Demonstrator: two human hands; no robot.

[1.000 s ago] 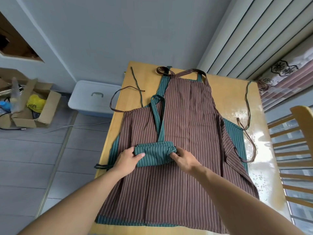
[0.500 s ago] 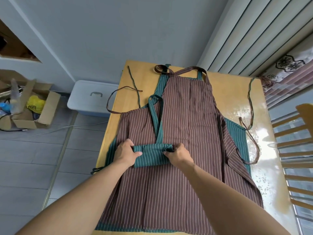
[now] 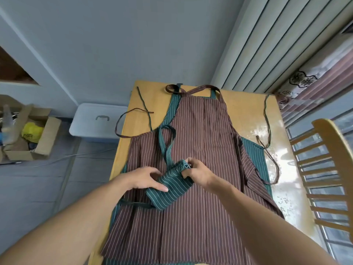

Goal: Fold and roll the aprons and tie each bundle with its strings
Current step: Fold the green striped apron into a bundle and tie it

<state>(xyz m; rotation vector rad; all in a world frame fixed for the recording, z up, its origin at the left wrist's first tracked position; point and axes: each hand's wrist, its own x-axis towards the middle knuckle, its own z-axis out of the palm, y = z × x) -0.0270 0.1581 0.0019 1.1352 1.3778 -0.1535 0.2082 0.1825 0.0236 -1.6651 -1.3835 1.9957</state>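
A rolled green striped apron bundle [image 3: 170, 185] lies tilted on top of a flat brown striped apron [image 3: 200, 142]. Its green neck strap [image 3: 166, 142] loops away toward the far side. My left hand [image 3: 145, 177] presses on the bundle's near left part with fingers spread over it. My right hand [image 3: 196, 172] pinches the bundle's upper right end. Another green apron [image 3: 254, 152] lies spread under the brown one, with only its edges showing. Thin tie strings [image 3: 267, 131] trail over the wooden table [image 3: 248, 108].
A wooden chair [image 3: 328, 169] stands at the table's right side. On the floor to the left are a pale plastic storage box [image 3: 97, 121] and an open cardboard box [image 3: 28, 138]. A brown string [image 3: 122, 125] hangs over the table's left edge.
The bundle has turned from lying crosswise to lying diagonally. My right hand lifted its right end away from me, and my left hand slid onto its near side.
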